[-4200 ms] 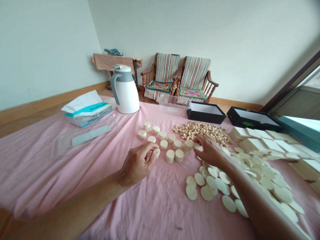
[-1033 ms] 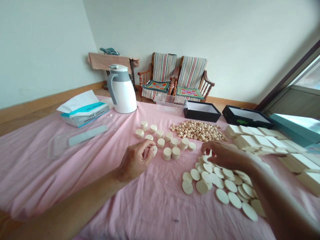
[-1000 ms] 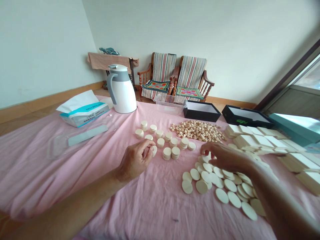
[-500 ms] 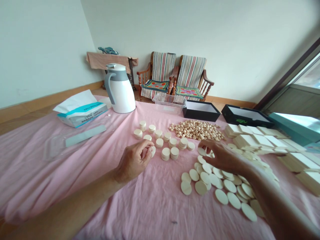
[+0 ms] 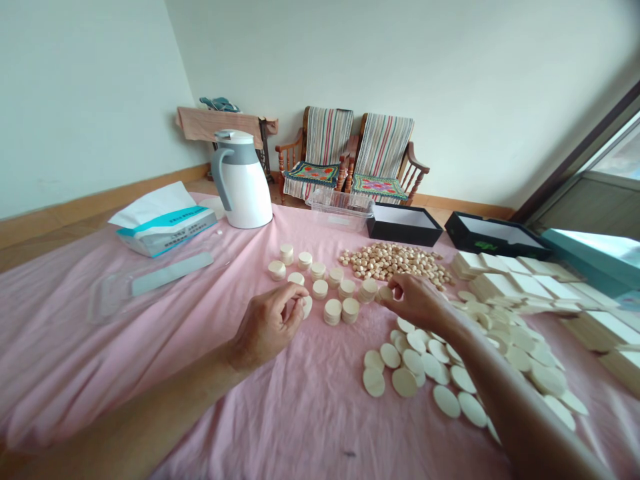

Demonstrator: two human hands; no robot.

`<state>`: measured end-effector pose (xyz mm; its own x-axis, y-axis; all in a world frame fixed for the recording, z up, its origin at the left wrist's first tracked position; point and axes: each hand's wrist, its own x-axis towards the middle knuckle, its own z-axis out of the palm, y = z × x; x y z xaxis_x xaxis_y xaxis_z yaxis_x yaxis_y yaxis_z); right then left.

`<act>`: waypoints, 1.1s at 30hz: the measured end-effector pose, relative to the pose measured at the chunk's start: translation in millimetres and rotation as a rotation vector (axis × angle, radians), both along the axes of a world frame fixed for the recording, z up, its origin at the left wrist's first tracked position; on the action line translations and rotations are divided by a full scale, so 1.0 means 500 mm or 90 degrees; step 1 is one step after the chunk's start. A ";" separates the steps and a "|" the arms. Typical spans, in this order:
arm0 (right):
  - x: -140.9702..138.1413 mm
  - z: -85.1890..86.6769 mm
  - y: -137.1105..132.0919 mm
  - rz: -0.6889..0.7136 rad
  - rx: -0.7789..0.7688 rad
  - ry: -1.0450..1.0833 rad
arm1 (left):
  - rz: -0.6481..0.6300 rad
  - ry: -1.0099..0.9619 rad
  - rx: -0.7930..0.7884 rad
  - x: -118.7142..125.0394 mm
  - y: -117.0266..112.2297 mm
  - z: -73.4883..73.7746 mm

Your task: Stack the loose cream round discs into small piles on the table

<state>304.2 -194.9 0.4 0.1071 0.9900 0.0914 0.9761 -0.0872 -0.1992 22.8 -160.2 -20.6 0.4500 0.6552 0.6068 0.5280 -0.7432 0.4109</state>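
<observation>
My left hand [image 5: 270, 319] is closed in a pinch on a pale round wooden disc [image 5: 307, 307], held just in front of the stacked discs. Thumb and fingers of my right hand [image 5: 414, 299] grip another wooden disc [image 5: 385, 294] at the right end of the stacks, over a low pile. Whether that disc touches the pile below is hard to make out. Several short stacks of discs [image 5: 333, 311] stand between the hands. Under and beside my right forearm, loose discs [image 5: 413, 361] lie spread in an overlapping heap.
Behind the stacks lies a heap of small wooden pieces [image 5: 395, 261]. Stacked wooden rectangles [image 5: 500, 287], black boxes [image 5: 404, 225] and a clear plastic tray [image 5: 340, 212] are farther right and back. A white jug [image 5: 247, 193] and tissue pack [image 5: 167, 223] stand left on the pink cloth [image 5: 280, 413].
My right hand has moved left from the loose heap to the end of the stacks, carrying a wooden disc. My left hand stays nearly still with its disc.
</observation>
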 end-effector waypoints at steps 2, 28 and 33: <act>-0.002 0.003 0.000 -0.004 -0.004 -0.001 | 0.000 0.001 0.003 -0.001 0.001 -0.001; 0.041 0.018 -0.064 0.197 -0.133 0.012 | 0.011 -0.034 0.018 -0.001 -0.003 0.003; 0.032 0.013 -0.036 0.094 0.037 0.077 | 0.015 -0.066 0.034 -0.003 -0.007 0.004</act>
